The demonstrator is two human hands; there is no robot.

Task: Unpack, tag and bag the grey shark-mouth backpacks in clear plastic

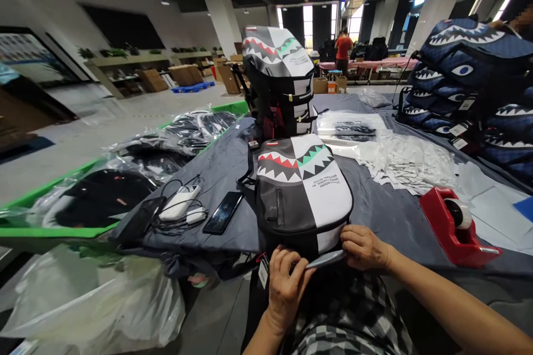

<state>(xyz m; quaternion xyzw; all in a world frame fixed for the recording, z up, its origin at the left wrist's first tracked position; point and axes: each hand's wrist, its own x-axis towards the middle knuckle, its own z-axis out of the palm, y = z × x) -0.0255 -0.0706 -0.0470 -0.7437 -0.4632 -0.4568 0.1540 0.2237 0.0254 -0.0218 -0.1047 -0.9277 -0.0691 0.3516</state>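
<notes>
Surface: table (387, 236) under a wrinkled dark grey cloth, in a large workroom. Grip: left hand (285, 283) pinches one end of a grey strip (327, 259); right hand (364, 247) is curled closed on its other end, by the lower corner of a backpack (303, 191). Whether strip and backpack are joined: cannot tell. Backpack lies printed side up at the near table edge. Est. handling: light, soft-bodied, panels smooth and slightly slippery, not fragile; piped side edges should give the surest hold. Phone (224, 213) to its left, red tape dispenser (447, 233) to its right. Behind: stack of similar backpacks (278, 75); blue backpacks (458, 86) piled far right. Beyond: cartons (185, 75), person in a red top (343, 48), pale columns (216, 5).
</notes>
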